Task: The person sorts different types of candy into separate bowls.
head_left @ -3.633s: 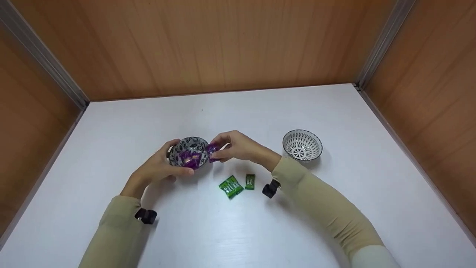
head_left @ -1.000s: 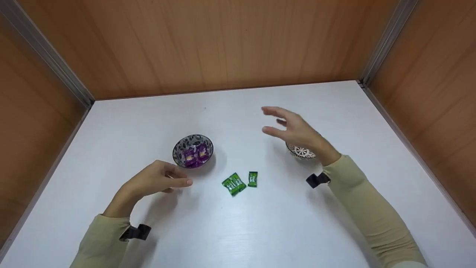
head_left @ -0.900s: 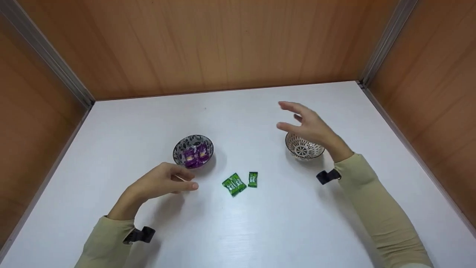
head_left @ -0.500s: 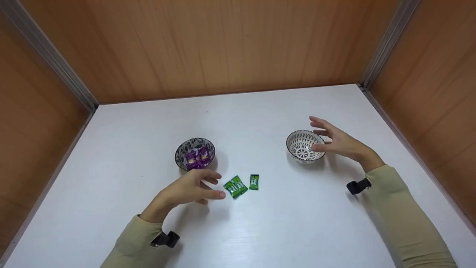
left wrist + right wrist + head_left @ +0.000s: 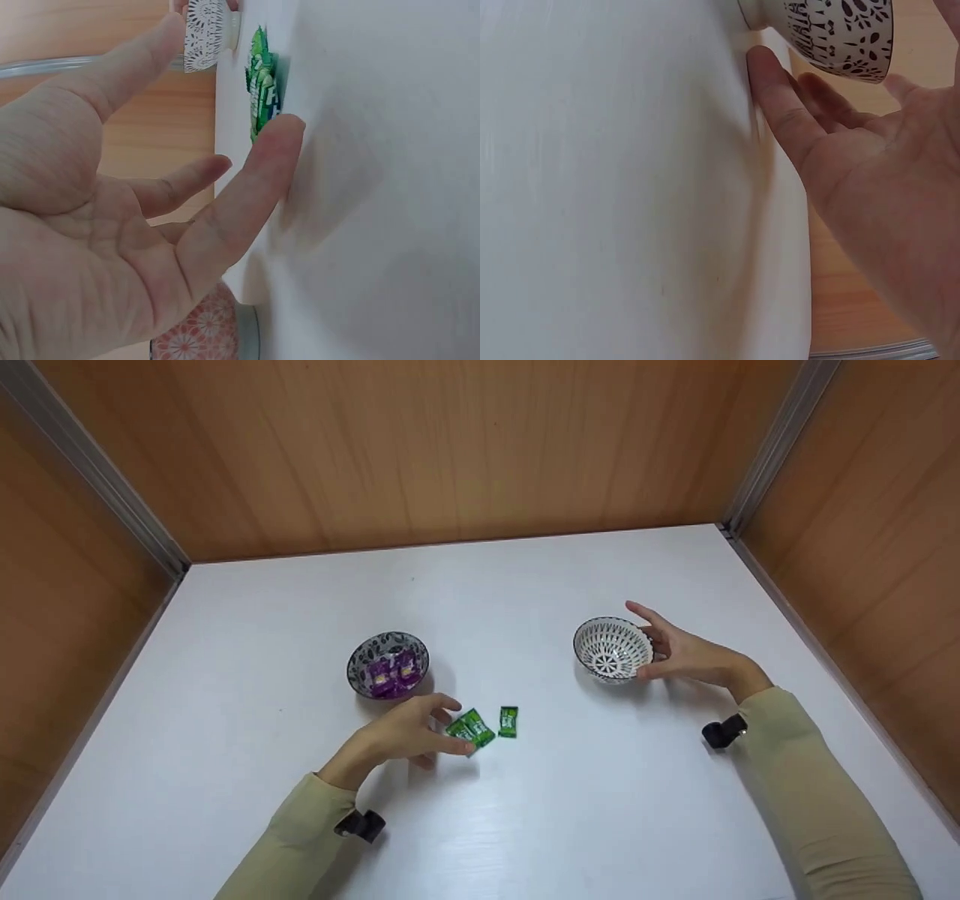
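Two green-wrapped candies (image 5: 471,729) lie side by side on the table, and a third green candy (image 5: 508,721) lies just right of them. My left hand (image 5: 409,731) hovers over the pair's left edge, thumb and fingers spread, holding nothing; in the left wrist view a gap shows between thumb and fingers. At the right, a white bowl with a dark pattern (image 5: 611,649) stands bare inside. My right hand (image 5: 694,656) is at its right side, thumb by the front rim and fingers extended behind. In the right wrist view the fingers lie loosely beside the bowl (image 5: 840,34); contact is unclear.
A second bowl (image 5: 367,649), with a dark floral inside and a red-patterned outside (image 5: 199,330), holds several purple-wrapped candies (image 5: 394,673) just behind my left hand. Wooden panels (image 5: 450,450) wall in the white table (image 5: 585,810) at the back and sides.
My right hand let a purple candy go at the left bowl and moved right to the white bowl. My left hand left the floral bowl and moved right and forward to the green candies.
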Available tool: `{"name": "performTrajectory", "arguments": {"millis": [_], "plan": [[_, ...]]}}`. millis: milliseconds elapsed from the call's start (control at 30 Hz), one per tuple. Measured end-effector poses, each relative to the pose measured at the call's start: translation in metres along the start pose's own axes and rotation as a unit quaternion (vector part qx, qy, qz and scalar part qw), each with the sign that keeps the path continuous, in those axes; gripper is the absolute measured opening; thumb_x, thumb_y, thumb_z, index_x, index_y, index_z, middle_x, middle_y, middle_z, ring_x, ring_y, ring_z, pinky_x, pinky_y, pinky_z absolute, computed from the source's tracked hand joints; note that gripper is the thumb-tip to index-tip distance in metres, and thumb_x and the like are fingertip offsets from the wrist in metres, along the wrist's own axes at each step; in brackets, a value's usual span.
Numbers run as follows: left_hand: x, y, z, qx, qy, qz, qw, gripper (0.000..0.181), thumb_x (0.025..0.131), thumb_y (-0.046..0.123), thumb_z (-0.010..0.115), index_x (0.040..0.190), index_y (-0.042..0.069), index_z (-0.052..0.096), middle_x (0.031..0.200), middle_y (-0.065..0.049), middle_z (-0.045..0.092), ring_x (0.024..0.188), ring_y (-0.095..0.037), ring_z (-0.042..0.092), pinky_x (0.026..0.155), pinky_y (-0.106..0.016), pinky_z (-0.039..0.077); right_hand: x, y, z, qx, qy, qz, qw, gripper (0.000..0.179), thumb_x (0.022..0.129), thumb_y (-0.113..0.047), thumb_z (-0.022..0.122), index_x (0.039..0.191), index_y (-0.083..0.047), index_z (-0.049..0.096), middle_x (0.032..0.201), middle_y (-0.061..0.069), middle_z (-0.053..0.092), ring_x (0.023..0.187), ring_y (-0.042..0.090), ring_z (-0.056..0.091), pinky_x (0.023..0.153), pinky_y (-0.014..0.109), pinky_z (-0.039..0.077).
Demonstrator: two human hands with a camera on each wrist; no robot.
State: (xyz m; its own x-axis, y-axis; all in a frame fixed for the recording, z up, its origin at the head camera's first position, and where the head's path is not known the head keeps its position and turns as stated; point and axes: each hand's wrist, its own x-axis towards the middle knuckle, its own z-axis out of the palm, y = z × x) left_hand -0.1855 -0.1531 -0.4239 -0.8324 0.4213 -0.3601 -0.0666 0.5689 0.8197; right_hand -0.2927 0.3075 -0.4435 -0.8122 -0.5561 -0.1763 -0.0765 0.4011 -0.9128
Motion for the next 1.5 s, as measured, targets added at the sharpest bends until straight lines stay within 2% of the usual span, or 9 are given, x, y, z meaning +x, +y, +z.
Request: {"name": "performTrajectory", "arguments": {"millis": [133, 300, 367, 600, 800, 967, 1100, 1200, 1500], "plan": [[0.003, 0.000, 0.001, 0.019, 0.008, -0.001, 0.9998, 0.078, 0.078, 0.032, 0.090, 0.141, 0.003, 0.053, 0.123, -0.015, 0.059, 0.069, -0.024, 0.068, 0.063, -0.037, 0.061, 0.005, -0.002, 0.004, 0.006, -0.008, -0.007, 0.9999, 0.114, 0.083, -0.016, 0.084, 0.163, -0.038, 0.006, 0.157, 0.019, 0.030, 0.144, 0.038, 0.032, 0.119, 0.058, 0.019], [0.005, 0.000, 0.005, 0.036, 0.011, -0.006, 0.9993, 0.072, 0.076, 0.032, 0.091, 0.134, 0.006, 0.057, 0.117, -0.011, 0.060, 0.072, -0.021, 0.066, 0.062, -0.035, 0.059, 0.009, -0.003, 0.006, 0.003, -0.020, -0.005, 0.9998, 0.115, 0.081, -0.014, 0.085, 0.164, -0.029, 0.007, 0.156, 0.016, 0.031, 0.139, 0.035, 0.038, 0.114, 0.042, 0.032], [0.005, 0.000, 0.007, 0.038, 0.009, -0.009, 0.9992, 0.071, 0.076, 0.031, 0.092, 0.133, 0.007, 0.058, 0.117, -0.011, 0.060, 0.073, -0.021, 0.066, 0.063, -0.036, 0.059, 0.009, -0.003, 0.007, -0.003, -0.023, -0.002, 0.9997, 0.115, 0.081, -0.014, 0.086, 0.164, -0.028, 0.007, 0.158, 0.013, 0.029, 0.139, 0.032, 0.037, 0.113, 0.040, 0.032], [0.010, 0.001, 0.014, 0.056, 0.015, 0.001, 0.9983, 0.063, 0.074, 0.017, 0.093, 0.127, 0.007, 0.060, 0.112, -0.011, 0.060, 0.074, -0.020, 0.064, 0.060, -0.034, 0.059, 0.007, -0.001, 0.006, -0.026, -0.020, -0.013, 0.9994, 0.114, 0.080, -0.015, 0.087, 0.164, -0.024, 0.011, 0.162, 0.006, 0.024, 0.142, 0.029, 0.030, 0.116, 0.051, 0.022], [0.011, 0.001, 0.022, 0.092, 0.011, 0.039, 0.9949, 0.039, 0.075, 0.002, 0.087, 0.109, 0.003, 0.066, 0.094, -0.008, 0.063, 0.063, -0.016, 0.062, 0.056, -0.031, 0.057, 0.008, -0.001, 0.004, -0.017, -0.027, -0.004, 0.9995, 0.111, 0.080, -0.013, 0.085, 0.164, -0.025, 0.014, 0.161, 0.004, 0.026, 0.140, 0.029, 0.033, 0.114, 0.044, 0.025], [0.010, 0.000, 0.021, 0.119, 0.015, 0.068, 0.9905, 0.027, 0.074, 0.001, 0.086, 0.097, 0.005, 0.071, 0.085, -0.002, 0.068, 0.061, -0.013, 0.060, 0.057, -0.028, 0.053, 0.010, -0.001, 0.004, -0.030, -0.033, 0.007, 0.9990, 0.116, 0.077, -0.016, 0.087, 0.164, -0.028, 0.011, 0.161, 0.005, 0.026, 0.142, 0.030, 0.029, 0.115, 0.055, 0.022], [0.009, -0.001, 0.018, 0.117, 0.013, 0.083, 0.9896, 0.023, 0.075, 0.004, 0.088, 0.093, 0.006, 0.074, 0.078, 0.001, 0.066, 0.060, -0.011, 0.058, 0.056, -0.027, 0.051, 0.011, -0.001, 0.006, -0.056, -0.026, 0.011, 0.9980, 0.115, 0.076, -0.020, 0.089, 0.163, -0.031, 0.013, 0.160, 0.004, 0.026, 0.143, 0.032, 0.027, 0.114, 0.060, 0.021], [0.008, -0.002, 0.015, 0.095, 0.006, 0.078, 0.9924, 0.021, 0.076, 0.004, 0.088, 0.092, 0.006, 0.076, 0.075, 0.000, 0.064, 0.060, -0.012, 0.058, 0.056, -0.028, 0.053, 0.010, -0.001, 0.006, -0.057, -0.023, 0.014, 0.9980, 0.114, 0.077, -0.020, 0.089, 0.162, -0.031, 0.014, 0.160, 0.005, 0.027, 0.142, 0.033, 0.027, 0.114, 0.061, 0.021], [0.006, -0.004, 0.009, 0.043, -0.011, 0.070, 0.9966, 0.018, 0.079, 0.002, 0.086, 0.093, 0.004, 0.074, 0.081, 0.000, 0.070, 0.066, -0.013, 0.062, 0.064, -0.035, 0.060, 0.012, 0.001, 0.007, -0.057, -0.021, 0.021, 0.9979, 0.112, 0.077, -0.023, 0.089, 0.162, -0.034, 0.017, 0.158, 0.005, 0.028, 0.141, 0.033, 0.027, 0.114, 0.062, 0.019]]}}
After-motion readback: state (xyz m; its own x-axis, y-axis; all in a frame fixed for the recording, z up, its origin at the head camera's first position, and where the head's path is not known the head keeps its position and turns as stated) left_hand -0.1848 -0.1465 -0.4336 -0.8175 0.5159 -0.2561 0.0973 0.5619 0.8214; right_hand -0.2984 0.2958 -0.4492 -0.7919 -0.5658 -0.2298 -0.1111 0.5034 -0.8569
